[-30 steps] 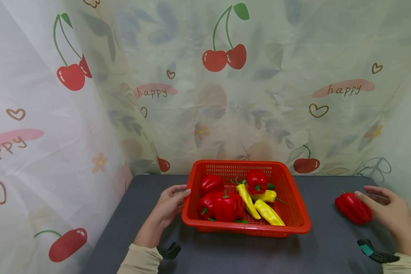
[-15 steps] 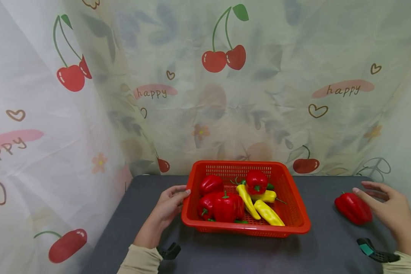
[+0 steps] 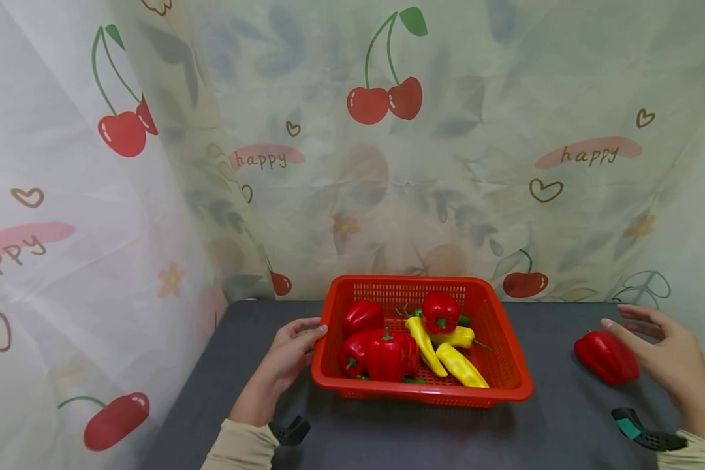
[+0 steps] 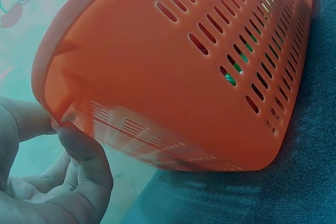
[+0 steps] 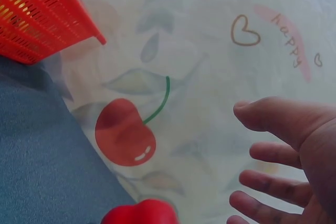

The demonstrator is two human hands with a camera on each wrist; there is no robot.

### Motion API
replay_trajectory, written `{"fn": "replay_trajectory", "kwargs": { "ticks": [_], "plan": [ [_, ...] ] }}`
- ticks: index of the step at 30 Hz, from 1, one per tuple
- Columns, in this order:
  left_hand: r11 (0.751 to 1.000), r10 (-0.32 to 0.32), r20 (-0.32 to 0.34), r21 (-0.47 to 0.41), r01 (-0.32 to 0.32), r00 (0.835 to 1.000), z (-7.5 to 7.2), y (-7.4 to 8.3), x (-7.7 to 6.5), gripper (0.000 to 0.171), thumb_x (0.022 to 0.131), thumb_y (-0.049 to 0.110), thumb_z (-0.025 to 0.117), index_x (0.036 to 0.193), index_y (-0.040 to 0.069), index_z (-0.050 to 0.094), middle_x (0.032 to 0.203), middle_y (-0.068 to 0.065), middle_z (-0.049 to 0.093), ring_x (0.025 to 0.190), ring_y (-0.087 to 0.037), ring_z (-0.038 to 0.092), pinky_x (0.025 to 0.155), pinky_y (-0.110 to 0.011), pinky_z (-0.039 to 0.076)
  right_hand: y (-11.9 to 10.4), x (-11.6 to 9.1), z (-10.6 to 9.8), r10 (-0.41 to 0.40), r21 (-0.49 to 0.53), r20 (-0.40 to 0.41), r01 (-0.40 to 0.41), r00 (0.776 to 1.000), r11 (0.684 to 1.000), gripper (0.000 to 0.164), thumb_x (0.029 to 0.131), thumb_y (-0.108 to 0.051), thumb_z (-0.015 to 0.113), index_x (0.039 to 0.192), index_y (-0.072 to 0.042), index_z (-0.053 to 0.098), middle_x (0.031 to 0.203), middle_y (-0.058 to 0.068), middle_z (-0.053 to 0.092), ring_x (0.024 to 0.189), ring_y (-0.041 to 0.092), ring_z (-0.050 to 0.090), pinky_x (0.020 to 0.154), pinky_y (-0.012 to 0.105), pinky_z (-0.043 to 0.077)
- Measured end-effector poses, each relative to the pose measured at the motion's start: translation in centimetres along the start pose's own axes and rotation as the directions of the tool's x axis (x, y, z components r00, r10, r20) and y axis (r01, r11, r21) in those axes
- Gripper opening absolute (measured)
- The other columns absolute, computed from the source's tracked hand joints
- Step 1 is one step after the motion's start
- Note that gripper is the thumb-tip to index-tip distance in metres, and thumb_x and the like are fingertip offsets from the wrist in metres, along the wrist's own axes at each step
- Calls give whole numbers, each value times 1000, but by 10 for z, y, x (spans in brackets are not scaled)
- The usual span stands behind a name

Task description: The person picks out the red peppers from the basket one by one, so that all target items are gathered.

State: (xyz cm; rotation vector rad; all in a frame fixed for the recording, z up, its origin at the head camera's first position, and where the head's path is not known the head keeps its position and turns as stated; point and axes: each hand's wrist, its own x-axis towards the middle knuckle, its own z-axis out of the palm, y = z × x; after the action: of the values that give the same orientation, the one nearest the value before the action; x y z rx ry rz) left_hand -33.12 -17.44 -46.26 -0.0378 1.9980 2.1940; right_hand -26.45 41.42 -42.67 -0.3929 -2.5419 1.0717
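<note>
My left hand [image 3: 288, 356] pinches the left rim of a red plastic basket [image 3: 423, 391]. In the left wrist view its thumb and forefinger [image 4: 86, 148] meet at the rim of the slotted basket [image 4: 131, 72]. Inside lie several red bell peppers [image 3: 386, 356] and yellow peppers [image 3: 461, 365], with bits of green partly hidden under them. To the right, a lone red bell pepper [image 3: 605, 358] lies on the table. My right hand [image 3: 672, 359] hovers beside and above it, fingers spread and holding nothing. The right wrist view has only the top of that pepper [image 5: 142, 214], apart from the hand [image 5: 310, 171].
A dark grey table [image 3: 247, 398] carries the basket. Behind it and at both sides hangs a pale curtain [image 3: 405, 215] printed with cherries, hearts and the word "happy". Both wrists wear dark bands; the right band [image 3: 646, 432] has a teal patch.
My right hand has lifted slightly up and away from the lone red bell pepper, its thumb now higher. The left hand, the basket and the peppers stay where they were.
</note>
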Motion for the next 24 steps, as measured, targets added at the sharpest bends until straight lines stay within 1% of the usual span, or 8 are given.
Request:
{"fn": "replay_trajectory", "kwargs": {
  "ticks": [11,14,20,21,23,24],
  "plan": [
    [1000,1,1,-8,-1,1000,0,-1,1,45,101,21,74,138,1,59,116,-13,75,92,-18,73,83,-35,65,-15,-3,0,-54,-19,18,54,998,998,82,102,-53,67,158,2,42,160,39,38,132,60,43,93,77,45],
    [1000,1,0,-7,-1,1000,0,-1,1,44,101,22,74,138,2,59,117,-14,75,92,-18,74,84,-35,65,-19,-4,1,-68,-14,24,68,997,998,82,102,-53,66,158,1,42,162,38,37,133,60,43,94,78,44],
    [1000,-2,-6,-8,2,1000,0,-2,1,45,100,22,75,138,2,60,118,-14,76,93,-19,74,85,-36,65,-29,-7,7,-95,-6,48,95,994,995,82,102,-53,67,157,2,43,159,39,39,132,62,45,95,78,44],
    [1000,-3,-6,-9,3,1000,0,-2,2,45,100,22,75,138,2,60,118,-14,76,93,-19,74,85,-36,65,-31,-7,8,-100,-4,55,100,993,995,81,102,-53,67,157,2,44,159,39,39,132,61,46,95,78,44],
    [1000,-3,-4,-11,3,1000,0,-2,2,45,100,22,75,138,2,60,118,-14,76,94,-19,75,85,-36,65,-35,-7,10,-121,-5,69,121,990,993,79,102,-53,67,156,1,46,159,37,41,129,54,51,95,75,47],
    [1000,-3,-3,-12,3,1000,-1,-2,2,45,100,22,75,138,3,60,119,-14,75,94,-19,75,85,-36,65,-36,-7,11,-134,-3,75,134,988,991,78,101,-53,68,156,-1,48,159,34,42,127,42,57,97,65,53]
  ]
}}
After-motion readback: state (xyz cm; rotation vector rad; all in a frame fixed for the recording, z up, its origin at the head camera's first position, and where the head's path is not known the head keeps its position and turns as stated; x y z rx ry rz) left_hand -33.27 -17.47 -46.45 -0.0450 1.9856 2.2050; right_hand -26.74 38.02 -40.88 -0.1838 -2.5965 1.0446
